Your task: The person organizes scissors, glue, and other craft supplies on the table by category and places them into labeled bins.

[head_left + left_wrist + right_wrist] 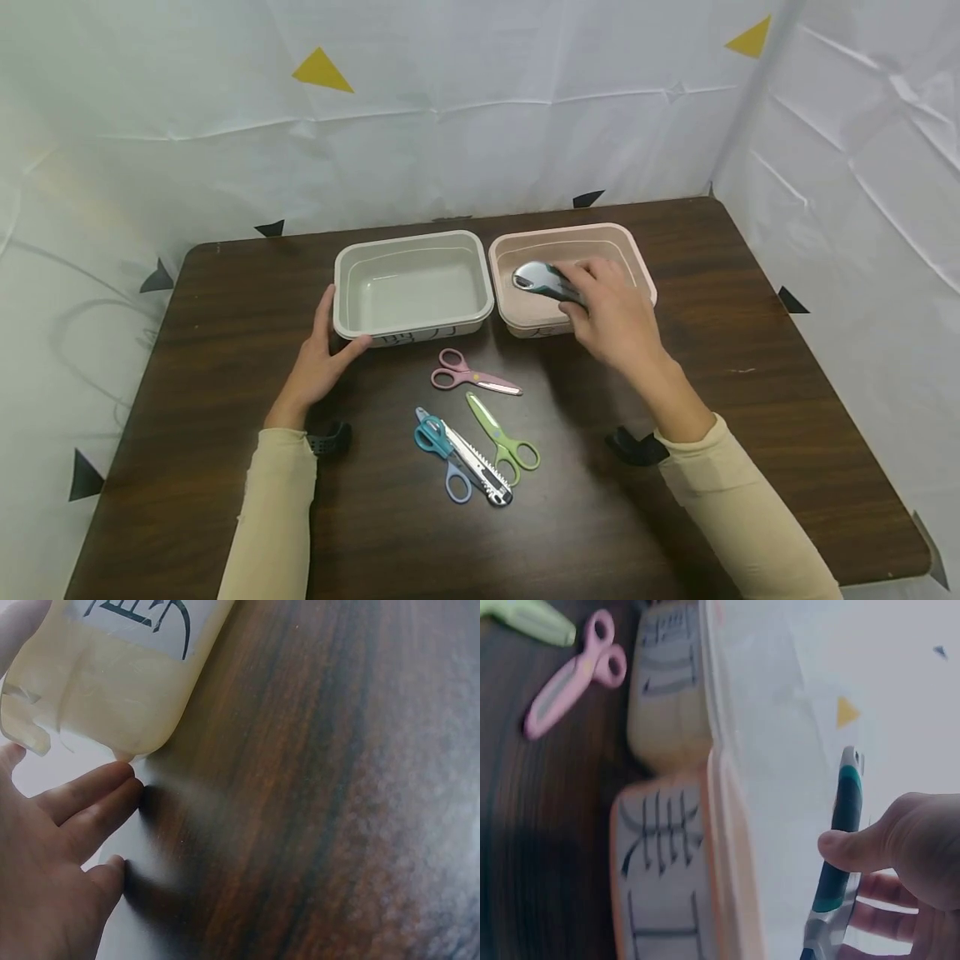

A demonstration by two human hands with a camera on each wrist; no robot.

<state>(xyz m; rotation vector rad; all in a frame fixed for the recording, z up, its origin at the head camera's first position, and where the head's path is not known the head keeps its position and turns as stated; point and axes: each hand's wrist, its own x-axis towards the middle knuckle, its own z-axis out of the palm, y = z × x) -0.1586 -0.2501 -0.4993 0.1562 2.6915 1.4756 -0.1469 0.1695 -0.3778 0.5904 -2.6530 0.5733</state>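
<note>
Dark wood table (pixel 735 317) | right hand (pixel 611 315), curled nearly closed, pinches cutter (pixel 543 280) over pink box (pixel 531 312) | left hand (pixel 318 363) spread at grey box's (pixel 420 292) corner, gripping nothing | best lowered flat, gently, before letting go

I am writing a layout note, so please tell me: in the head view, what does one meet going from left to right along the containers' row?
Left hand, pale green container, silver-and-teal tool, right hand. The pink container overlaps the last two.
</note>
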